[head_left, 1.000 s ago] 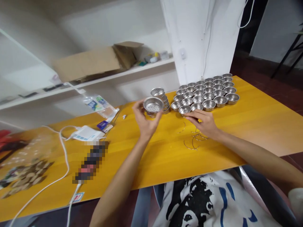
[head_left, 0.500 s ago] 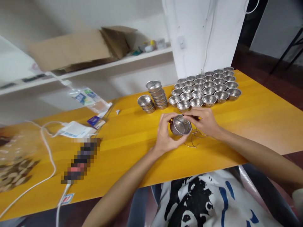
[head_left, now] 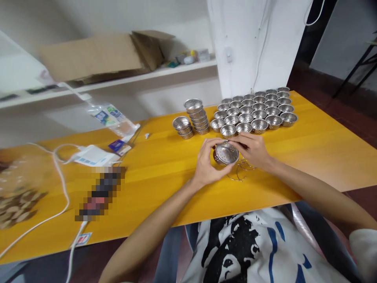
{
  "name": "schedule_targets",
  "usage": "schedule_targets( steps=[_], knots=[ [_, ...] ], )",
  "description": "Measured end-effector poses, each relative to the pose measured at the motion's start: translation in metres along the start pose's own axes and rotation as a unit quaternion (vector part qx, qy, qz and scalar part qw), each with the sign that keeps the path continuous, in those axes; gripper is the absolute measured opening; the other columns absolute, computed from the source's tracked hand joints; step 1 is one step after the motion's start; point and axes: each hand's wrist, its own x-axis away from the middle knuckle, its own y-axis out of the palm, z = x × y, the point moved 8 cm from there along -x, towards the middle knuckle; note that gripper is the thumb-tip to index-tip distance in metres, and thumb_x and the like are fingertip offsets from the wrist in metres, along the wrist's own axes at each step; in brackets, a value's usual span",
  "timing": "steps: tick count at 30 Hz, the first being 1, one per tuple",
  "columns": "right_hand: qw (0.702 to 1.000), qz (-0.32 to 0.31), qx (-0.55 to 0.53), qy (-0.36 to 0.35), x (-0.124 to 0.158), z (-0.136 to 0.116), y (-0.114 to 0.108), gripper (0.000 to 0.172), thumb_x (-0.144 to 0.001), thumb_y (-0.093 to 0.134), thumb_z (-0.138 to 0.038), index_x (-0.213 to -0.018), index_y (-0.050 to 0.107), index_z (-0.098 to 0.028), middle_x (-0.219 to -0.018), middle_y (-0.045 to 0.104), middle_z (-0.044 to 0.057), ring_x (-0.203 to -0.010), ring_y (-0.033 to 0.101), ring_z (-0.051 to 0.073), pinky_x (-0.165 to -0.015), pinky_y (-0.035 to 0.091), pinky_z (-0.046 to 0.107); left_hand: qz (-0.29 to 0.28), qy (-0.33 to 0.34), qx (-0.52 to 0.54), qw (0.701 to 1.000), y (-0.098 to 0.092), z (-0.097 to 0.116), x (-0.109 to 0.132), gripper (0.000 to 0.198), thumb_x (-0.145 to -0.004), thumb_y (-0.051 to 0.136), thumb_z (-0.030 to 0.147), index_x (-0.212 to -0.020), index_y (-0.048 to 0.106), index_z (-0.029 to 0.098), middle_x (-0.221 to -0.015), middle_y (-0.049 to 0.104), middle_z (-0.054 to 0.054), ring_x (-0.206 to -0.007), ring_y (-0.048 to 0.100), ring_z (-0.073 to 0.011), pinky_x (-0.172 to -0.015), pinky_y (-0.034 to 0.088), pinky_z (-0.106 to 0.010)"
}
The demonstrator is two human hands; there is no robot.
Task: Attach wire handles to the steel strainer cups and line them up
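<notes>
A perforated metal cup (head_left: 226,154) is held just above the yellow table, tilted so its mouth faces me. My left hand (head_left: 205,164) is wrapped round its left side, thumb along the lower rim and fingers at the upper edge. At the far rim, the fingertips of my right hand (head_left: 253,150) are pinched together; what lies between them is too small to make out. Thin curved metal wires (head_left: 236,180) lie on the table below the cup, partly hidden by it and by my right hand.
Rows of similar cups (head_left: 259,114) fill the table's far right, beside a tall stack (head_left: 200,121) and a shorter stack (head_left: 183,127). White cables (head_left: 65,192), a white box (head_left: 96,156) and bagged wooden pieces (head_left: 17,208) lie left. A cardboard box (head_left: 91,57) rests on the shelf.
The cup has turned slightly in my left hand, so more of its perforated base shows. Both hands keep nearly the same grip, and the whole view has shifted a little.
</notes>
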Motion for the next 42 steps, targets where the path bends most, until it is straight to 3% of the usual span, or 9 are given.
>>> schedule_targets(
  steps=[6, 11, 15, 26, 35, 42],
  knots=[
    [0.998, 0.038, -0.038, 0.029, -0.006, -0.004, -0.014, 0.024, -0.109, 0.065, -0.039, -0.102, 0.083, -0.023, -0.08, 0.074, 0.002, -0.066, 0.062, 0.015, -0.064, 0.05, 0.031, -0.044, -0.063, 0.149, 0.986, 0.006, -0.023, 0.007, 0.064, -0.096, 0.074, 0.057, -0.145, 0.046, 0.027, -0.136, 0.062, -0.013, -0.125, 0.067, -0.0295, -0.105, 0.058, -0.048],
    [0.999, -0.018, -0.04, 0.017, -0.006, -0.004, -0.007, 0.024, -0.109, 0.066, -0.041, -0.105, 0.083, -0.025, -0.091, 0.079, 0.002, -0.075, 0.068, 0.016, -0.072, 0.054, 0.032, -0.096, -0.085, 0.197, 0.972, 0.011, -0.026, 0.01, 0.07, -0.096, 0.073, 0.06, -0.15, 0.041, 0.029, -0.141, 0.059, -0.014, -0.129, 0.066, -0.0304, -0.109, 0.058, -0.048],
    [0.999, -0.048, -0.018, 0.002, -0.004, 0.0, 0.001, 0.026, -0.111, 0.062, -0.042, -0.106, 0.082, -0.025, -0.092, 0.079, 0.003, -0.078, 0.069, 0.016, -0.078, 0.057, 0.032, -0.112, -0.094, 0.186, 0.972, 0.013, -0.027, 0.013, 0.073, -0.094, 0.074, 0.061, -0.151, 0.041, 0.03, -0.138, 0.06, -0.013, -0.122, 0.067, -0.0293, -0.104, 0.059, -0.047],
    [0.998, -0.065, -0.018, -0.01, 0.0, -0.002, 0.007, 0.025, -0.113, 0.056, -0.032, -0.109, 0.079, -0.022, -0.103, 0.08, 0.005, -0.091, 0.074, 0.018, -0.089, 0.06, 0.034, -0.129, -0.064, 0.144, 0.979, 0.021, -0.026, 0.015, 0.075, -0.092, 0.079, 0.054, -0.151, 0.041, 0.028, -0.143, 0.06, -0.016, -0.133, 0.066, -0.0335, -0.114, 0.056, -0.054],
    [0.999, -0.053, -0.011, 0.008, -0.002, 0.0, 0.004, 0.025, -0.113, 0.058, -0.032, -0.105, 0.079, -0.022, -0.097, 0.079, 0.004, -0.083, 0.071, 0.015, -0.082, 0.057, 0.031, -0.105, -0.074, 0.141, 0.982, 0.025, -0.04, 0.024, 0.084, -0.087, 0.085, 0.049, -0.152, 0.036, 0.029, -0.149, 0.047, -0.017, -0.137, 0.062, -0.035, -0.121, 0.051, -0.057],
    [0.999, -0.03, -0.032, -0.004, -0.004, -0.001, 0.0, 0.021, -0.11, 0.062, -0.028, -0.102, 0.079, -0.02, -0.094, 0.08, 0.004, -0.081, 0.07, 0.015, -0.078, 0.055, 0.03, -0.117, -0.052, 0.106, 0.986, 0.021, -0.028, 0.016, 0.074, -0.087, 0.082, 0.04, -0.145, 0.041, 0.024, -0.136, 0.056, -0.014, -0.127, 0.065, -0.0308, -0.113, 0.054, -0.05]
  ],
)
